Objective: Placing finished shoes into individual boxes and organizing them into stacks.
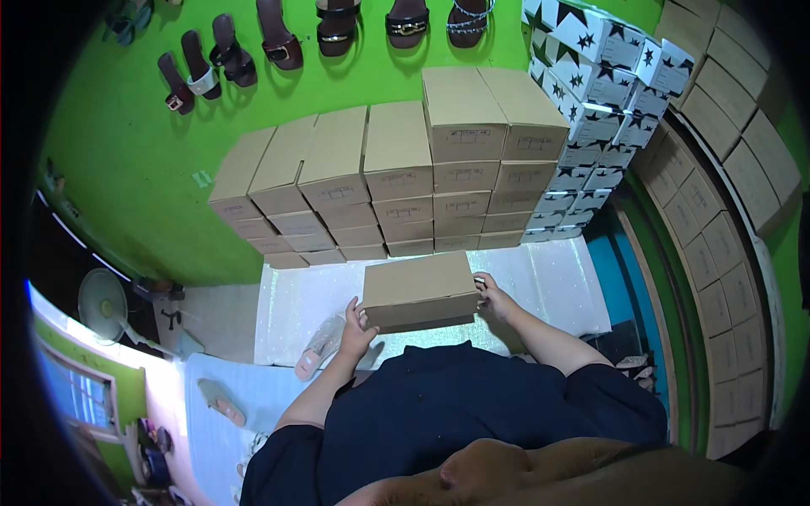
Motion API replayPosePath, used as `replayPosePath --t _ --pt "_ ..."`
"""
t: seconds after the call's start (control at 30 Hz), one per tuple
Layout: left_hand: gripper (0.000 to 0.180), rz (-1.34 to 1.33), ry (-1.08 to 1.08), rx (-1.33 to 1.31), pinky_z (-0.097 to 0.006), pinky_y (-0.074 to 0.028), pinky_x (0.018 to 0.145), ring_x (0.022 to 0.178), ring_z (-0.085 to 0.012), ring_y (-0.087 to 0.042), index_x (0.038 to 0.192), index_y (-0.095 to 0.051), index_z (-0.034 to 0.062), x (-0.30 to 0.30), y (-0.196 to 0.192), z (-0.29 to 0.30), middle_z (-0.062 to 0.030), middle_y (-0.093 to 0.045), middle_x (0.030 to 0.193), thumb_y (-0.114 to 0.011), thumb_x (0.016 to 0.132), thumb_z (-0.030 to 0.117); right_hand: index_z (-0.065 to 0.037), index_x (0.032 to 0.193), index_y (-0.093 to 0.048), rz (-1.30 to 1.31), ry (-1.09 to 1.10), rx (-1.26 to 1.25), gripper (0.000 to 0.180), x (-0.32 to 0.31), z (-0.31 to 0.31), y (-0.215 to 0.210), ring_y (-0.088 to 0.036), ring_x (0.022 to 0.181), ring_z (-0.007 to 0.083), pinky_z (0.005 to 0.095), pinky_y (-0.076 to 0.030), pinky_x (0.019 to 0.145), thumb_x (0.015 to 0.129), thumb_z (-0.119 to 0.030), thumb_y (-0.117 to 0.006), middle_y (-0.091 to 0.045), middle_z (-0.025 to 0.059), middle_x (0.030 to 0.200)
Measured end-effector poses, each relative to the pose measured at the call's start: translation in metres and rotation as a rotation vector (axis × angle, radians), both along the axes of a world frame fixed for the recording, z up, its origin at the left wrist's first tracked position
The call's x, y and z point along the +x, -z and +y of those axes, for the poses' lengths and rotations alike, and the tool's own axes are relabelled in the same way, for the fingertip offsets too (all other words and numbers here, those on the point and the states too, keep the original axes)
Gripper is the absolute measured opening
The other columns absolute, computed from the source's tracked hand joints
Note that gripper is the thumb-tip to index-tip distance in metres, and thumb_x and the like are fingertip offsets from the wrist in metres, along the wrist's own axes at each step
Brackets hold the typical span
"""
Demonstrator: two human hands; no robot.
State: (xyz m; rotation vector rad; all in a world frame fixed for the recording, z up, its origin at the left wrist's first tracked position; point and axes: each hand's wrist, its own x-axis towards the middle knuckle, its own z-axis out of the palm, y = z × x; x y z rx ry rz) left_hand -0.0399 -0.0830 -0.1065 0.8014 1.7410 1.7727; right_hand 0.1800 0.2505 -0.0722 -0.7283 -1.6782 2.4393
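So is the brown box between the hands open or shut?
Shut: the brown box shows its lid flat and flush, with left hand and right hand at its ends.

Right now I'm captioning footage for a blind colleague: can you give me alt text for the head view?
Seen from above, a person holds a closed brown cardboard box between the left hand and right hand. Stacks of brown boxes and white star-printed boxes stand ahead against a green wall hung with sandals.

Green wall (pixel 126 152) (sandals (pixel 278 42) hung).
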Motion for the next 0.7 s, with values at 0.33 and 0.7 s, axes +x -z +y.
replayPosePath --t 0.33,0.7 --pt "0.072 0.277 -0.069 -0.464 -0.041 -0.038 0.11 0.132 -0.0381 -0.046 0.151 -0.025 -0.0026 0.016 -0.012 0.002 -0.0265 -0.049 0.137 -0.06 0.092 0.016 -0.009 0.126 -0.049 -0.069 0.316 0.554 0.034 0.018 -0.022 0.062 -0.048 0.122 0.0304 0.0398 -0.037 0.103 0.096 -0.025 -0.051 -0.048 0.0169 0.135" --pt "0.104 1.04 0.372 -0.934 -0.058 -0.014 0.119 0.149 -0.0357 -0.025 0.151 -0.032 -0.0007 0.023 -0.065 0.081 -0.0195 -0.029 0.159 -0.069 0.075 0.06 -0.022 0.12 -0.07 0.018 -0.358 1.65 0.039 0.036 -0.074 0.002 -0.015 0.151 0.0375 0.0773 0.0 0.109 0.086 -0.042 -0.067 -0.028 0.0099 0.16"
